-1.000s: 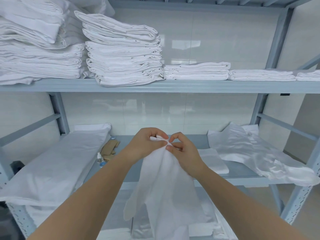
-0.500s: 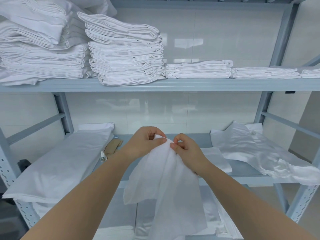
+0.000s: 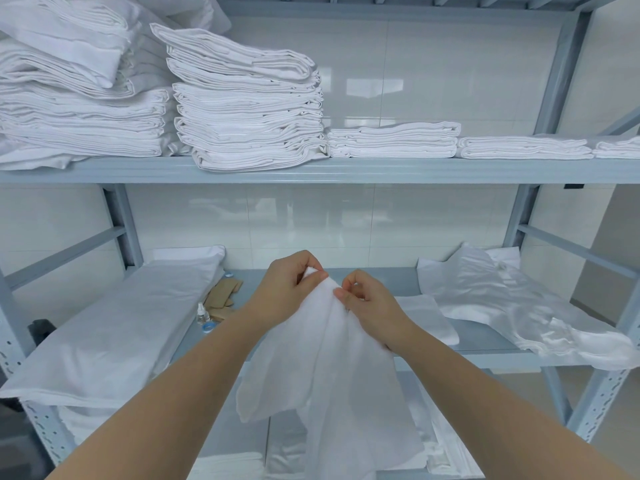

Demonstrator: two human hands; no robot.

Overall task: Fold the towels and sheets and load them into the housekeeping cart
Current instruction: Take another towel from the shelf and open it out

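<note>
A thin white towel (image 3: 332, 375) hangs in front of me, held up by its top edge. My left hand (image 3: 287, 289) pinches the top corner between thumb and fingers. My right hand (image 3: 370, 303) pinches the edge just to the right, a small gap from the left hand. The cloth drops loosely below both hands and hides part of the lower shelf. No housekeeping cart is in view.
A grey metal rack (image 3: 346, 171) stands before me. Its upper shelf carries several stacks of folded white linen (image 3: 249, 109). The middle shelf holds a white pillow (image 3: 114, 327), a small bottle (image 3: 201, 313), brown cardboard pieces (image 3: 221, 296), a folded cloth (image 3: 429, 317) and crumpled plastic bags (image 3: 512, 306).
My hands have drawn slightly apart along the towel's top edge, and the hanging cloth has spread wider. The view has shifted a little.
</note>
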